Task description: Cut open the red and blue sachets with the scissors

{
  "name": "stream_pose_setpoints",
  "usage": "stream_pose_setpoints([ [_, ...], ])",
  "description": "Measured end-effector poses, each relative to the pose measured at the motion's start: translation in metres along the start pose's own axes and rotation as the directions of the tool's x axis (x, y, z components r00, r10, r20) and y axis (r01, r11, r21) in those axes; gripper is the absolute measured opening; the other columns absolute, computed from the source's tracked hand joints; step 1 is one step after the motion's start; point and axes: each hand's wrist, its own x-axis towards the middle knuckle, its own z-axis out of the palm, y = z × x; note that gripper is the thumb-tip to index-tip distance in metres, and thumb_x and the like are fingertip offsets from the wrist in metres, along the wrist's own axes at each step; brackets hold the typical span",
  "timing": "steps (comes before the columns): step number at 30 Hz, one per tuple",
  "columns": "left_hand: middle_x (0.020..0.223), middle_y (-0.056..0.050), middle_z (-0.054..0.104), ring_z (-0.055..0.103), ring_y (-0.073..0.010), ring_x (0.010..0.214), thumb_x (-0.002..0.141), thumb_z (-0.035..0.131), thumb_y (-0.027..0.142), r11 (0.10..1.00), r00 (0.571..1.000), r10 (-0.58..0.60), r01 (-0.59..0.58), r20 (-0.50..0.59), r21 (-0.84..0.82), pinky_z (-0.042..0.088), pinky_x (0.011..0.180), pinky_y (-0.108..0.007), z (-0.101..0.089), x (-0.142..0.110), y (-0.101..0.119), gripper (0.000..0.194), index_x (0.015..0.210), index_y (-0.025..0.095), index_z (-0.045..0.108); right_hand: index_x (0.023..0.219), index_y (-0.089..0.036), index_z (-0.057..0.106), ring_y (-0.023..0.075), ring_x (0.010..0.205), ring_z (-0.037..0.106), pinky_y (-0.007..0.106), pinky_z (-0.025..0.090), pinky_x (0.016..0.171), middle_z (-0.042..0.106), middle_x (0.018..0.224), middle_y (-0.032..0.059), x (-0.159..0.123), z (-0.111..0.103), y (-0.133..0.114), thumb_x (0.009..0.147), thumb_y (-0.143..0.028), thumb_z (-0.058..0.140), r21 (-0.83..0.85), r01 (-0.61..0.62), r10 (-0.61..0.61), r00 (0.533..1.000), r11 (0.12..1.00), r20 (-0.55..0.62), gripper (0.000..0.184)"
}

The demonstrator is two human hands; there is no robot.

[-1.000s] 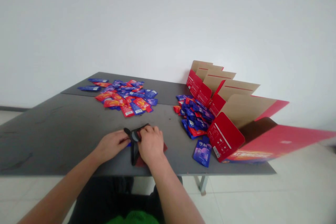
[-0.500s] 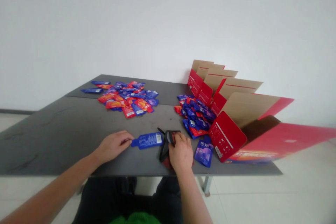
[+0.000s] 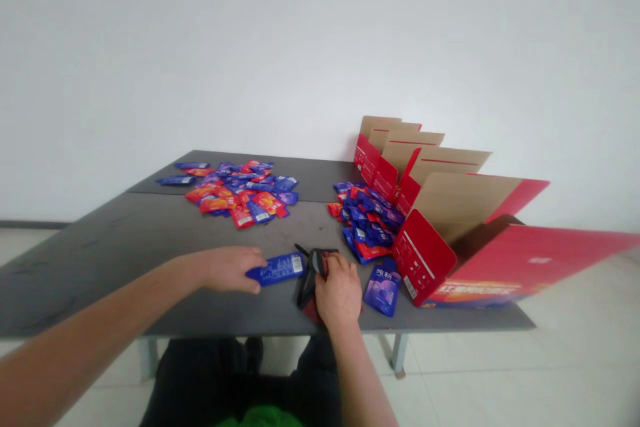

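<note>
A blue pouch [image 3: 281,269] lies flat near the table's front edge, its printed back and barcode facing up. Its left end is between the thumb and fingers of my left hand [image 3: 227,269], which grips it there. The pouch's right end lies beside a black and dark red device [image 3: 308,282], whose exact kind I cannot make out. My right hand [image 3: 340,290] is closed over that device, covering much of it. Just right of my right hand, a purple-blue pouch [image 3: 383,288] rests on the table.
A pile of red and blue pouches [image 3: 245,190] lies at the back left of the grey table [image 3: 125,253]. Another pouch heap [image 3: 370,220] lies against a row of open red cartons [image 3: 425,257] on the right. A white wall [image 3: 250,47] stands behind.
My left hand has slid right along the pouch and now covers its narrow end, with the fingers wider around it. My right hand stays on the device. The view has shifted slightly.
</note>
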Motion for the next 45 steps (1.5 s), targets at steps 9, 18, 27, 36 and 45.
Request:
stream_pose_setpoints([
  [9,0.111,-0.012,0.065,0.064,-0.0306,0.102,0.088,0.065,0.051,0.999,0.990,-0.015,0.022,-0.143,0.045,0.049,0.092,-0.038,0.038,0.003,0.009,0.050,0.128,0.022,0.070,0.114,-0.023,0.069,0.0261,0.106,0.056,0.035,0.043,0.090,0.067,0.127,0.0079,0.000,-0.002,-0.002,0.098,-0.025,0.054,-0.001,-0.004,0.004,1.000,1.000,-0.002,0.021],
  [18,0.082,-0.007,0.068,0.065,-0.0243,0.076,0.083,0.061,0.032,0.988,0.992,0.124,-0.120,-0.027,0.097,0.047,0.073,-0.034,0.013,0.024,0.012,0.018,0.080,0.022,0.075,0.112,-0.023,0.069,0.0252,0.105,0.056,0.035,0.044,0.090,0.068,0.124,0.0060,-0.001,-0.002,-0.002,0.099,-0.024,0.053,0.018,-0.003,0.004,1.000,1.000,-0.022,0.020],
  [27,0.064,0.000,0.066,0.065,-0.0200,0.063,0.088,0.045,0.037,0.968,0.991,-0.060,0.086,0.117,-0.237,0.044,0.060,-0.027,0.000,0.058,-0.030,0.029,0.074,0.020,0.064,0.117,-0.023,0.069,0.0262,0.107,0.056,0.035,0.044,0.092,0.067,0.127,0.0072,-0.001,0.002,0.000,0.094,-0.019,0.057,0.035,-0.011,0.012,1.000,0.999,-0.028,0.027],
  [36,0.087,-0.002,0.067,0.063,-0.0205,0.082,0.086,0.055,0.031,0.997,0.978,-0.006,-0.012,-0.210,-0.082,0.043,0.073,-0.029,0.038,0.047,-0.034,0.015,0.087,0.021,0.065,0.117,-0.023,0.069,0.0267,0.108,0.056,0.035,0.044,0.093,0.068,0.125,0.0073,0.000,0.003,0.001,0.093,-0.019,0.057,0.051,-0.024,0.025,1.000,0.998,-0.016,0.027],
  [45,0.078,-0.002,0.075,0.068,-0.0197,0.075,0.090,0.063,0.054,0.894,0.979,0.029,0.065,0.201,-0.443,0.046,0.069,-0.025,0.002,0.025,-0.054,0.038,0.080,0.020,0.072,0.116,-0.023,0.068,0.0259,0.109,0.056,0.034,0.043,0.093,0.067,0.128,0.0056,-0.002,0.002,-0.002,0.091,-0.018,0.059,0.034,-0.031,0.032,0.999,0.999,-0.032,0.027],
])
